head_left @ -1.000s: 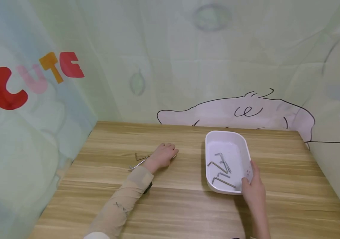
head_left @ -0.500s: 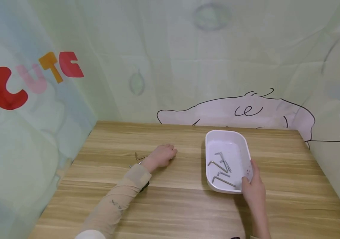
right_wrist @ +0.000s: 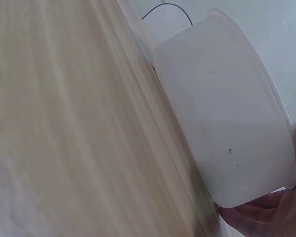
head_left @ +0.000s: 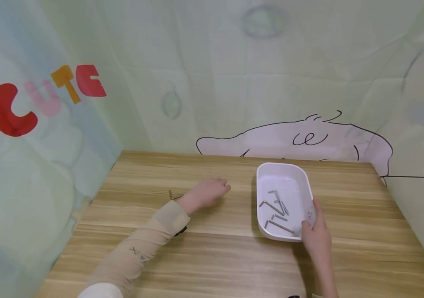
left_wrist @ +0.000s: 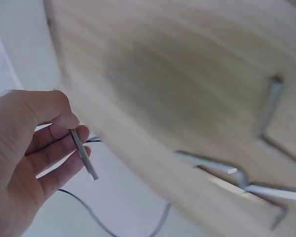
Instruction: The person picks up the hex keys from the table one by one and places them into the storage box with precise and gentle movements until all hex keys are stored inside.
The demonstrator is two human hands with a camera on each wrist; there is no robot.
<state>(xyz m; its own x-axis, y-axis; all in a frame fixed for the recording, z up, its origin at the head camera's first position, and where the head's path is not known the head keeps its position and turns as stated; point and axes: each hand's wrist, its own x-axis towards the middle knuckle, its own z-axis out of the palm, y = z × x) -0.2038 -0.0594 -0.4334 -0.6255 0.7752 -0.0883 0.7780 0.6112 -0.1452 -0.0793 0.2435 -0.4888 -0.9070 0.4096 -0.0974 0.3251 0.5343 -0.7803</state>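
Observation:
In the left wrist view, my left hand (left_wrist: 19, 153) pinches a short silver hex key (left_wrist: 84, 154) between thumb and fingertips, its free end pointing down. That hand (head_left: 205, 193) is left of the white plastic tray in the head view and hides most of the loose keys behind it. Those L-shaped hex keys (left_wrist: 269, 111) lie on the wooden table, several together. My right hand (head_left: 317, 236) grips the near right corner of the tray (head_left: 291, 186), thumb over the rim and fingers (right_wrist: 256, 210) under the outside. Several hex keys (head_left: 271, 207) lie inside the tray.
The wooden table (head_left: 234, 260) reaches back to a printed cloth curtain (head_left: 212, 82) that hangs along its far edge and both sides. One brownish hex key (head_left: 172, 195) shows on the table beyond my left wrist. The tray stands right of the table's middle.
My left hand shifts slightly right toward the tray, while its forearm swings left, covering more of the loose keys. My right hand and the tray stay where they were.

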